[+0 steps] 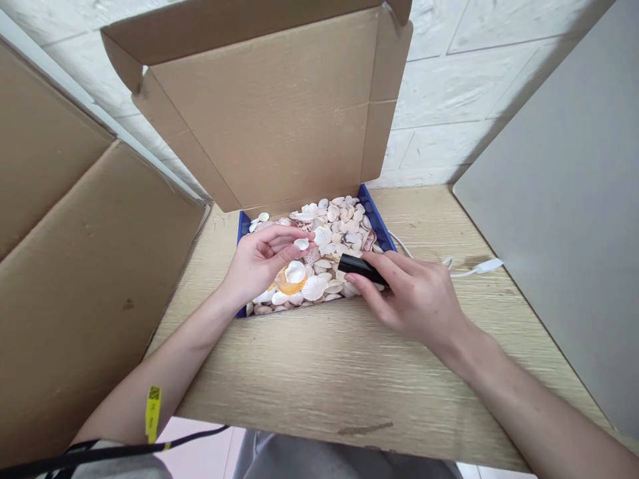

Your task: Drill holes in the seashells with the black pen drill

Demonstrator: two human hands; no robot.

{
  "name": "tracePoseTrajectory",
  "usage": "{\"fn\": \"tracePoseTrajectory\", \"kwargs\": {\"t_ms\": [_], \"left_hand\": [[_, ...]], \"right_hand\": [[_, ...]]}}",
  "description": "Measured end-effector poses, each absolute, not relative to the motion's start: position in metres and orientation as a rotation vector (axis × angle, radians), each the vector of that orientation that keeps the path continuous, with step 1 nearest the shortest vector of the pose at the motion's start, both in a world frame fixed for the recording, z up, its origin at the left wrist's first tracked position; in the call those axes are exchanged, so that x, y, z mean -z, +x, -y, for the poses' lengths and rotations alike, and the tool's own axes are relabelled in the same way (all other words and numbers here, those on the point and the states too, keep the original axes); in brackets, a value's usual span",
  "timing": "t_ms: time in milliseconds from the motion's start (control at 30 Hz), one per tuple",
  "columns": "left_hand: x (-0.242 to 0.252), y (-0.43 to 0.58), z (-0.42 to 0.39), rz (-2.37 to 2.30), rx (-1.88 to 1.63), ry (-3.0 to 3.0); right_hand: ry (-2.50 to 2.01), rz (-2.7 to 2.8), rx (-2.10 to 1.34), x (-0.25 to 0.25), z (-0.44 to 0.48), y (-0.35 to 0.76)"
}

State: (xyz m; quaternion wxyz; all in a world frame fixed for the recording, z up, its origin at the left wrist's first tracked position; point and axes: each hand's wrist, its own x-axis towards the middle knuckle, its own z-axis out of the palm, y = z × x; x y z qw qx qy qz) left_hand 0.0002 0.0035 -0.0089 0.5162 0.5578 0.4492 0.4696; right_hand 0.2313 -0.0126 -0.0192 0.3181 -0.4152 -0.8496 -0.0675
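Observation:
An open cardboard box with a blue rim [379, 223] sits on the wooden table and is full of several pale seashells [339, 223]. My left hand [262, 259] hovers over the box's left half, its fingers pinched on a small white shell [301, 244]. Below it lie a larger white shell and an orange one [289, 281]. My right hand [414, 296] rests at the box's near right corner, closed around a small black cylindrical object [360, 269] that points left over the shells.
The box's lid [269, 113] stands upright behind the shells against a white wall. Large cardboard sheets [74, 266] lean at the left; a grey panel [564, 199] stands at the right. A white cable with a plug [482, 267] lies beside the box.

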Motion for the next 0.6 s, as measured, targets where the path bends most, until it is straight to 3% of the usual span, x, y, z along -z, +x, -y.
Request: {"fn": "tracePoseTrajectory", "kwargs": {"t_ms": [600], "left_hand": [[0.0073, 0.0027, -0.0007, -1.090, -1.060, 1.357]], "right_hand": [[-1.099, 2.239, 0.162, 0.0188, 0.0118, 0.2321]]}}
